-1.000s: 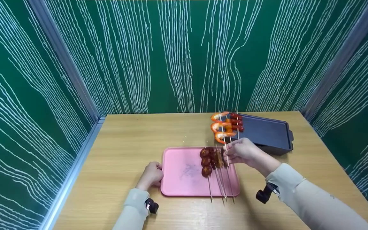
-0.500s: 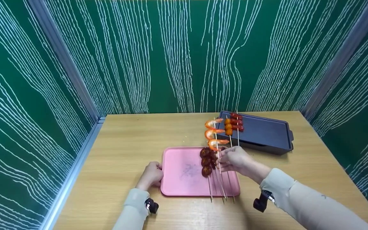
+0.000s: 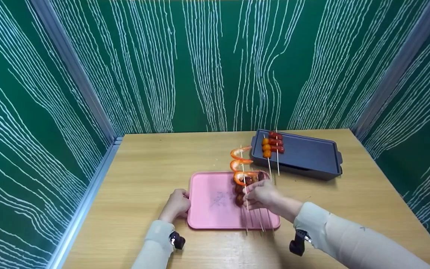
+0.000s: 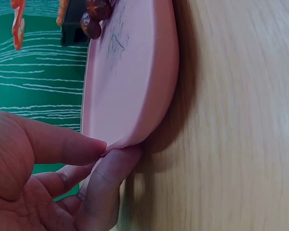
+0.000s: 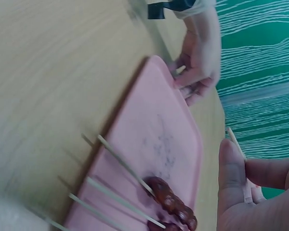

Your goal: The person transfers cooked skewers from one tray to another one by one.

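In the head view my right hand pinches the stick of a shrimp skewer, which carries three orange shrimp and hangs over the right part of a pink tray. Beneath that hand lie several brown skewers, among them a mushroom skewer, partly covered by the hand. My left hand grips the tray's left rim; the left wrist view shows thumb and finger pinching the pink edge. From the right wrist, the skewer stick is seen between thumb and finger, its shrimp out of that view.
A dark grill box stands at the back right of the wooden table. On its left end lie a skewer of orange balls and a red sausage skewer, sticks jutting past its front edge. Green patterned walls surround the table.
My right hand has carried the shrimp skewer leftward and toward me, from in front of the grill box to over the tray. The left hand has stayed on the tray's rim.
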Tool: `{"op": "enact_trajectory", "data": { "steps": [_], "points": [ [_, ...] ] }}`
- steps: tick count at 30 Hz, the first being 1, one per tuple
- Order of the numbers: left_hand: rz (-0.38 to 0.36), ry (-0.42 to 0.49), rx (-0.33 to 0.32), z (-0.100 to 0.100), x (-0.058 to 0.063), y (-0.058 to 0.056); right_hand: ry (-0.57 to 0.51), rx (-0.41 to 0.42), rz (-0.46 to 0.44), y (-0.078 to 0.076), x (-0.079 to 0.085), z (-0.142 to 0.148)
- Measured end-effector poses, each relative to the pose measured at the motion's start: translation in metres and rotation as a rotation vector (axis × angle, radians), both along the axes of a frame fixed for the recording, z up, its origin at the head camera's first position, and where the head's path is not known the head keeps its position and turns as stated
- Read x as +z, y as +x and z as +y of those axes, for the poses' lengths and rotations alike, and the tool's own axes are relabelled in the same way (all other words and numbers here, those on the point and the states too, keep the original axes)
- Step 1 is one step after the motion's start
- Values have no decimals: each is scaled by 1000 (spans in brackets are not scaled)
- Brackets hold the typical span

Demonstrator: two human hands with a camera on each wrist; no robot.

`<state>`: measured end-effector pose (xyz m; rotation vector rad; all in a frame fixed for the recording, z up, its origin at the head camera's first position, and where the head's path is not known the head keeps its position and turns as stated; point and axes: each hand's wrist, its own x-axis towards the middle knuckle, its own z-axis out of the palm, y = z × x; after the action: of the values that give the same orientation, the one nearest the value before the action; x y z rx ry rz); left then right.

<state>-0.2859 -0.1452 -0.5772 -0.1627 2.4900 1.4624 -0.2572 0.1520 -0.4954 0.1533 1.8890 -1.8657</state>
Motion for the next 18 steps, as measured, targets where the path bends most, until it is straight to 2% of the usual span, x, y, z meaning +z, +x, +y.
{"op": "enact_trajectory", "data": {
  "steps": [18],
  "points": [
    [12, 16, 10, 0, 0, -1, 83, -11, -32, 14, -32, -30]
  ]
}}
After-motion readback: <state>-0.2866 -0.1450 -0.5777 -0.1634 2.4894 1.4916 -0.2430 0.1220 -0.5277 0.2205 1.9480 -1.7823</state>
